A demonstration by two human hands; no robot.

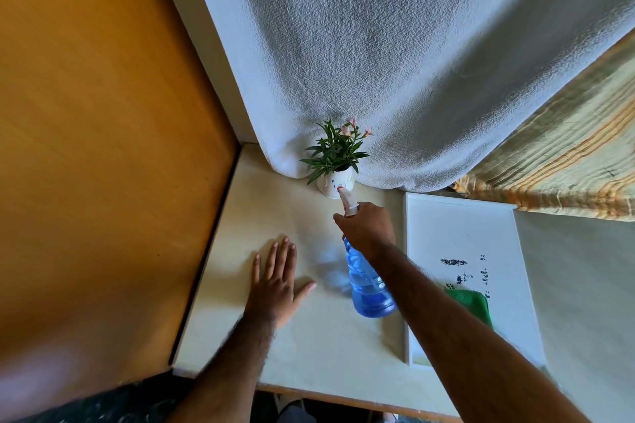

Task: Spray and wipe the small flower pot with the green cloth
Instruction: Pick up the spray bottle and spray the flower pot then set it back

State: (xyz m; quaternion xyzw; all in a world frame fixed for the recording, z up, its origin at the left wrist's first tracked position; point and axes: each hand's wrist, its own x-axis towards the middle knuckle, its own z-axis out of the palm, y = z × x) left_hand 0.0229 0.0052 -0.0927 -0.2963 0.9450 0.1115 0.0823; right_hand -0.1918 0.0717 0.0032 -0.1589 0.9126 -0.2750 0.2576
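A small white flower pot (334,185) with green leaves and pink blooms stands at the back of the table against the curtain. My right hand (368,227) grips the neck of a blue spray bottle (368,288), held tilted above the table, its white nozzle tip just in front of the pot. My left hand (279,280) lies flat on the tabletop, fingers spread, holding nothing, left of the bottle. The green cloth (472,304) lies folded on a white board at the right, partly hidden behind my right forearm.
The cream table (302,347) sits in a corner beside an orange wooden panel (103,148) on the left. A white curtain (378,62) hangs behind the pot, a striped cloth (567,154) at right. The white board (464,244) carries dark marks.
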